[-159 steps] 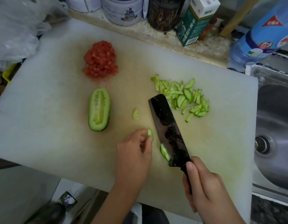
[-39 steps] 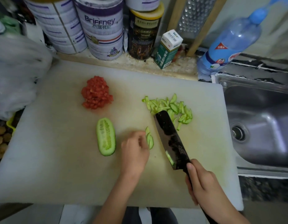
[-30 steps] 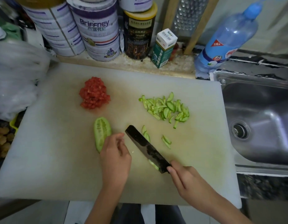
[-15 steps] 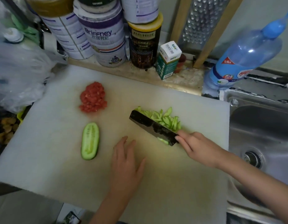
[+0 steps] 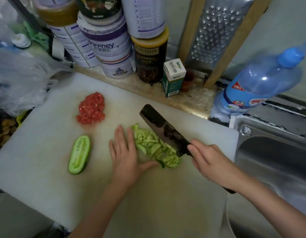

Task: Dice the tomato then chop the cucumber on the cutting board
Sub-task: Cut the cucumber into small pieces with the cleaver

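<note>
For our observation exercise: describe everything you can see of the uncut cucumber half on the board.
The cucumber half lies cut face up on the white cutting board: pale, seedy flesh ringed by dark green skin. It sits nearer than the diced tomato, left of the left hand, touching only the board.

Cucumber pieces (image 5: 155,146) between hand (image 5: 125,157), cleaver (image 5: 164,129)

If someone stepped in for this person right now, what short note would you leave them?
Left hand: open, flat on the cutting board, against the cucumber strips.
Right hand: grips the knife, blade along the pile's far side.
Diced tomato: heaped at the board's back left; done.
Cucumber half: cut face up, left of the left hand, uncut.
Left to do: chop that half.
</note>
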`<state>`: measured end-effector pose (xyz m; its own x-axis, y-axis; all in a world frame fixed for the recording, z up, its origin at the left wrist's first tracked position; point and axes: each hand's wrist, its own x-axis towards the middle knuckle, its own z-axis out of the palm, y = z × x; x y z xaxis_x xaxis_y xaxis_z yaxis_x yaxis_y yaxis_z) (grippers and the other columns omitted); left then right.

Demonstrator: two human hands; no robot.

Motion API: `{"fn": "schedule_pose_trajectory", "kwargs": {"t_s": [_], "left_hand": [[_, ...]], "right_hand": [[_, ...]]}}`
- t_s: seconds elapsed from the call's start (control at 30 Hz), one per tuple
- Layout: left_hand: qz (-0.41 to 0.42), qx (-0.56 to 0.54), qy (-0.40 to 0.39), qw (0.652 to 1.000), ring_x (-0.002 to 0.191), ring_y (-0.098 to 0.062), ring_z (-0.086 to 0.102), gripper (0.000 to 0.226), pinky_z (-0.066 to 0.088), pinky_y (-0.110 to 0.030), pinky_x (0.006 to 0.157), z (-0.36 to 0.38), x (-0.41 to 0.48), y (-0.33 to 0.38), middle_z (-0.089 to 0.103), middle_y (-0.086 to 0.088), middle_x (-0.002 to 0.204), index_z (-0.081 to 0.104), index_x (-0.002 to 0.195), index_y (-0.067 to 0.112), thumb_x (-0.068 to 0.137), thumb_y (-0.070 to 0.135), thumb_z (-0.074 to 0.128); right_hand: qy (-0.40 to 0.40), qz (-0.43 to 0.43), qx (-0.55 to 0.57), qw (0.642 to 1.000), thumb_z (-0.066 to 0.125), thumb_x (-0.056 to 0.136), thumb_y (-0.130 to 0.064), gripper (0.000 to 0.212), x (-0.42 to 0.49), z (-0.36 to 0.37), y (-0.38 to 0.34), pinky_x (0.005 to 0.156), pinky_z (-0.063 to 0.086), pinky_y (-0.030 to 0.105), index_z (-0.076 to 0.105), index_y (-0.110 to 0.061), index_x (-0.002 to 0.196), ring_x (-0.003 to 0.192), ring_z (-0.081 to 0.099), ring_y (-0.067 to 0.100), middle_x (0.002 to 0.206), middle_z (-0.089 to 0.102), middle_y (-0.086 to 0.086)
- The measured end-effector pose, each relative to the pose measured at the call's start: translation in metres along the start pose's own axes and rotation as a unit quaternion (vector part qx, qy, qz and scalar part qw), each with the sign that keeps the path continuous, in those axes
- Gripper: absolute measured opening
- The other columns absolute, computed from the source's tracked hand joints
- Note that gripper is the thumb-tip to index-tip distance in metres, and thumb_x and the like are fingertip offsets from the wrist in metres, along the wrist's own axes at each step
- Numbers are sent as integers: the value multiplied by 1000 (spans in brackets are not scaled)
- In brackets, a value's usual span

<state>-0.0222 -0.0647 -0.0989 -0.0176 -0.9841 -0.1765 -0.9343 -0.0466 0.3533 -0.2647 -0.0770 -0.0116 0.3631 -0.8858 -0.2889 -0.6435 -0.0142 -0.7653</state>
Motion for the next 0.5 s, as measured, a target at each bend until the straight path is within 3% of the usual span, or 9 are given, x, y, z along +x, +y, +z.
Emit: {"fn": "schedule_pose_trajectory", "kwargs": {"t_s": [0.07,0.13,0.27,0.37,0.5], "left_hand": [[17,-15,15,1000,148,-28,-16,134,-1,-55,119,-9,5,12,-14,-19,160,-8,154,11,56,88,41],[89,-2,68,994,149,-32,0,119,8,-56,118,-15,3,29,1,-23,160,3,154,9,69,80,47],[322,47,157,933,148,-29,19,58,23,-52,116,-4,-9,58,20,-17,159,25,150,8,102,36,40],[329,45,178,926,146,-28,24,51,28,-51,115,-1,-7,58,30,-17,156,31,147,4,101,20,45],[326,74,173,926,145,-29,27,53,31,-52,113,7,-9,48,32,-19,154,32,145,-1,99,18,49]], "right_hand": [[5,30,50,998,33,99,-39,34,-3,0,0,43,42,36,42,-14,77,41,41,14,56,51,13],[10,62,116,991,35,100,-34,33,-5,2,-4,40,43,32,42,-13,76,39,44,16,54,50,8],[24,102,199,974,36,101,-32,32,-6,5,-18,42,43,32,44,-12,77,41,45,19,53,50,-1],[43,99,217,970,36,101,-32,32,-5,6,-25,41,42,30,45,-11,79,41,46,19,55,50,1],[60,95,205,972,36,101,-32,32,-8,8,-29,42,44,30,46,-14,78,42,46,17,55,50,2]]}}
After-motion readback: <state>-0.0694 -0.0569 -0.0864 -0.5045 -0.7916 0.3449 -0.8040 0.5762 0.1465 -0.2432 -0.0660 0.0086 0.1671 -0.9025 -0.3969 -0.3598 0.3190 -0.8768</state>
